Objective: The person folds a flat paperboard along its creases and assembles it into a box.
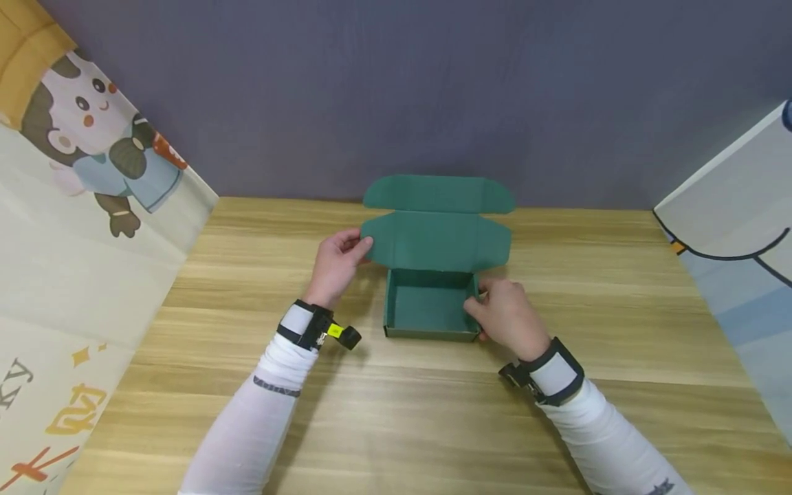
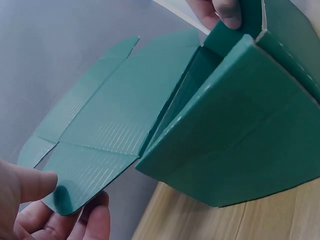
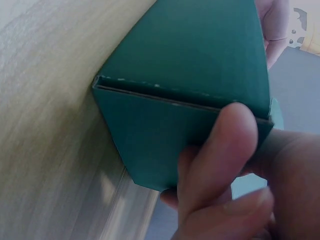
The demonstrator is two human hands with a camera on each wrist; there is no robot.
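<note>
A green cardboard box (image 1: 431, 335) stands on the wooden table, its top facing up and its inside bare. The lid (image 1: 436, 240) is raised at the back, with side flaps and a front tuck flap (image 1: 438, 193) spread out. My left hand (image 1: 339, 265) pinches the lid's left side flap (image 2: 92, 175), thumb on the inner face and fingers behind. At the box's right wall (image 3: 145, 135), my right hand (image 1: 510, 316) grips the edge, thumb over the rim and fingers along the outside. Part of that wall is hidden behind the right hand.
The wooden table (image 1: 396, 412) runs back to a dark grey wall (image 1: 396, 89). Panels with cartoon prints (image 1: 124, 137) border it on the left and right. Both wrists carry black straps with small cameras (image 1: 350, 337).
</note>
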